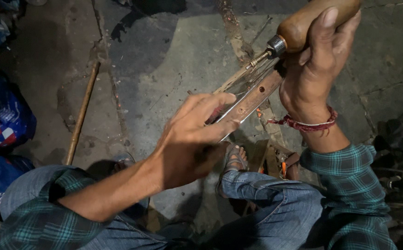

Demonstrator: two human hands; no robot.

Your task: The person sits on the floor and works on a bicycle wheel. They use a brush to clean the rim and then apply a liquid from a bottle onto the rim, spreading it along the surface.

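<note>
Head view: right hand (319, 69) clenched around wooden-handled tool (303, 23), tip touching metal rim strip (252, 99). Left hand (194, 139) gripping strip's near end, above stone floor (164, 55). Brown stick (82, 113) lying well apart, left.

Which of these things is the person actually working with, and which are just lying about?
In use:
wooden-handled tool, gripped by the right hand
metal strip, steadied by the left hand

Lying about:
long rod on the stone floor
blue bags at the left edge
</note>
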